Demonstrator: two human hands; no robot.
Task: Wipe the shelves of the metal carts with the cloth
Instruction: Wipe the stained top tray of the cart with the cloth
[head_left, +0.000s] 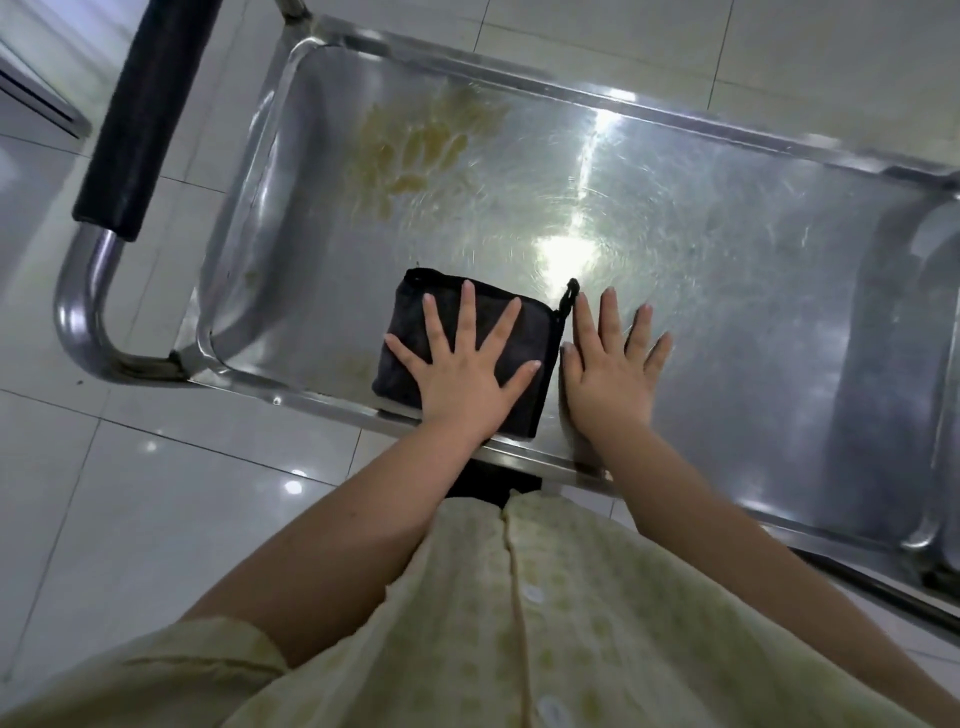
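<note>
A folded dark grey cloth (415, 312) lies flat on the top shelf of a stainless steel cart (727, 270), close to the near rim. My left hand (460, 371) presses down on the cloth with its fingers spread wide. My right hand (610, 374) rests flat on the bare metal just right of the cloth, fingers apart and holding nothing. A yellowish smear (410, 150) stains the far left part of the shelf. A small hanging loop (569, 296) sticks out of the cloth's far right corner.
The cart's tubular handle with a black grip (148, 104) curves around the left end. A second steel shelf (948, 364) butts against the right end. Glossy pale floor tiles (156, 493) surround the cart. My pale yellow shirt fills the bottom of the view.
</note>
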